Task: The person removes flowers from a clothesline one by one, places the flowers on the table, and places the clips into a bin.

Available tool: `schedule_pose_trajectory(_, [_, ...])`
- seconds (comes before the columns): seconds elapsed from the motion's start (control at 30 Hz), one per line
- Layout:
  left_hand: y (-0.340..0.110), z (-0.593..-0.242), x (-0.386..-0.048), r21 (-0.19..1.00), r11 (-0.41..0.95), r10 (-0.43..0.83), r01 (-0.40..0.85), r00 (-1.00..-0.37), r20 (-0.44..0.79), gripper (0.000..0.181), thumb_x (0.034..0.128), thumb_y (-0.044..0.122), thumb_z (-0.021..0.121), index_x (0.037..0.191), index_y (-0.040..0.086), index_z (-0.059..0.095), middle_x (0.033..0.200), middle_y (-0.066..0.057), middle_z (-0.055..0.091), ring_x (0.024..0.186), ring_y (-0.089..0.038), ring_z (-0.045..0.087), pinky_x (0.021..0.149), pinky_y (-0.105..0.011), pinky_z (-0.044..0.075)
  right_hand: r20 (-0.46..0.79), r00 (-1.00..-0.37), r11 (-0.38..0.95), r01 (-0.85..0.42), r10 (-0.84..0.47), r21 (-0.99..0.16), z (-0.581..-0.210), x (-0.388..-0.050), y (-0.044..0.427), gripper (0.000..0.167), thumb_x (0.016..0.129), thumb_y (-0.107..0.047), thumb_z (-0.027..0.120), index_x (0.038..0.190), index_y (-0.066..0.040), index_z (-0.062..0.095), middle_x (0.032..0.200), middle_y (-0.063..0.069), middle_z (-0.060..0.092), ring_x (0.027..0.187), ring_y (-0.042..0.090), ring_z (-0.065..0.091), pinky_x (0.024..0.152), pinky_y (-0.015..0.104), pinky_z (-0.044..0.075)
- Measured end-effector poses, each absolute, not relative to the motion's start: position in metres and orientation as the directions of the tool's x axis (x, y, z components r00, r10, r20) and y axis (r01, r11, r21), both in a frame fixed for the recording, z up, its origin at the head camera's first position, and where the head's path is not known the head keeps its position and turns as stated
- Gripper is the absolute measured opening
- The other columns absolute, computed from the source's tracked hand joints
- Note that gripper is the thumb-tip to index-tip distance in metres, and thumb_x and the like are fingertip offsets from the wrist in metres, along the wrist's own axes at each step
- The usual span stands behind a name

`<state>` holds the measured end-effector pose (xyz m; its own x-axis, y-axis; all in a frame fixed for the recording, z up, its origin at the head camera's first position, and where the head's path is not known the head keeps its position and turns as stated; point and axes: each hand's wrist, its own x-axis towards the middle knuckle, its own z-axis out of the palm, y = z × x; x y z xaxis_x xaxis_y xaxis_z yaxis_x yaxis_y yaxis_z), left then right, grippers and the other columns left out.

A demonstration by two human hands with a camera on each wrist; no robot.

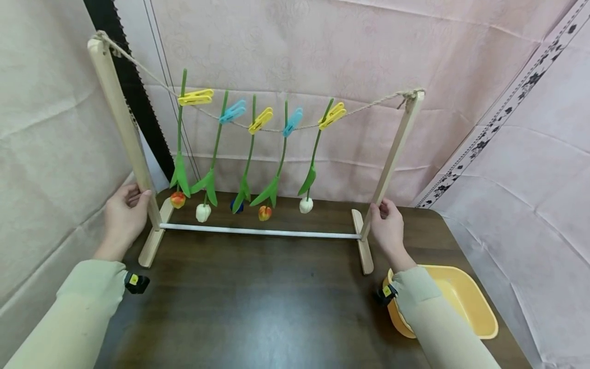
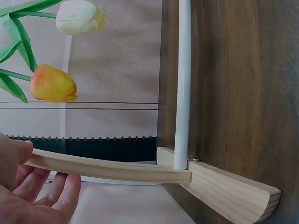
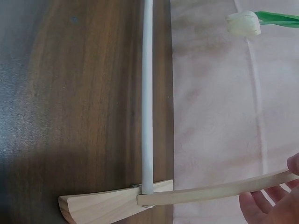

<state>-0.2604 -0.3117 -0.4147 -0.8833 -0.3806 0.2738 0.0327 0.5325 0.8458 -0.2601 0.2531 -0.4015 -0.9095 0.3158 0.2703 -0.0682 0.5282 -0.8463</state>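
Note:
A wooden frame stands on the table, its left post (image 1: 122, 118) and right post (image 1: 398, 148) joined by a white rod (image 1: 262, 232) low down. My left hand (image 1: 125, 218) grips the left post near its base, thumb on one side and fingers behind. The right post's lower part is pinched by my right hand (image 1: 388, 230). From the sagging rope (image 1: 369, 106) several artificial tulips hang head down, held by yellow clothespins (image 1: 196, 97) and blue clothespins (image 1: 233, 111). The blooms are orange (image 2: 53, 84), white (image 3: 244, 24) and dark blue (image 1: 237, 206).
A yellow basin (image 1: 484, 318) sits at the table's right edge, partly under my right forearm. Pale cloth (image 1: 295, 51) hangs behind the brown table (image 1: 258, 287) and on both sides. Each wrist wears a black camera.

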Motion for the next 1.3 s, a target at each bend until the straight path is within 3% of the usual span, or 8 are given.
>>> schedule_pose_trajectory(0.27, [-0.311,-0.413,-0.253,0.848,0.527,-0.380,0.059,-0.876,0.297,0.045,0.0988,0.028,0.053,0.128,-0.006,0.054,0.122,-0.021,0.060,0.101,-0.012,0.058,0.083,-0.013,0.046,0.281,-0.910,0.526,-0.085,0.305,-0.846,-0.400,-0.251,0.254,0.031,0.100,-0.015,0.053,0.127,0.000,0.056,0.116,0.019,0.062,0.102,0.030,0.063,0.087,0.040,0.050])
schedule_pose_trajectory(0.5, [-0.316,-0.414,-0.243,0.834,0.548,-0.336,0.062,-0.897,0.288,0.049,0.0987,0.033,0.052,0.129,-0.006,0.053,0.121,-0.023,0.059,0.098,-0.005,0.056,0.078,-0.008,0.043,0.266,-0.919,0.542,-0.072,0.290,-0.837,-0.399,-0.241,0.256,0.031,0.100,-0.017,0.053,0.125,0.000,0.057,0.116,0.020,0.062,0.102,0.030,0.063,0.082,0.030,0.051])
schedule_pose_trajectory(0.73, [-0.318,-0.413,-0.241,0.824,0.561,-0.340,0.080,-0.885,0.317,0.045,0.0980,0.030,0.055,0.126,-0.006,0.055,0.117,-0.024,0.061,0.092,0.004,0.054,0.075,-0.007,0.043,0.263,-0.924,0.546,-0.073,0.279,-0.835,-0.398,-0.236,0.257,0.032,0.100,-0.017,0.054,0.126,0.001,0.055,0.118,0.020,0.061,0.104,0.031,0.062,0.086,0.040,0.050])
schedule_pose_trajectory(1.07, [-0.316,-0.412,-0.238,0.829,0.558,-0.373,0.039,-0.881,0.293,0.047,0.0988,0.032,0.052,0.129,-0.004,0.054,0.119,-0.019,0.060,0.094,0.000,0.054,0.078,-0.007,0.042,0.257,-0.928,0.535,-0.077,0.271,-0.841,-0.398,-0.231,0.255,0.031,0.100,-0.016,0.054,0.127,0.000,0.055,0.117,0.019,0.062,0.102,0.030,0.063,0.080,0.029,0.051])
schedule_pose_trajectory(1.3, [-0.314,-0.414,-0.238,0.838,0.545,-0.410,0.003,-0.871,0.270,0.047,0.0985,0.033,0.052,0.131,-0.001,0.055,0.124,-0.018,0.060,0.099,-0.008,0.057,0.078,-0.011,0.044,0.240,-0.933,0.524,-0.069,0.267,-0.849,-0.398,-0.229,0.255,0.033,0.101,-0.018,0.053,0.128,-0.001,0.054,0.120,0.019,0.061,0.105,0.029,0.062,0.085,0.038,0.052])
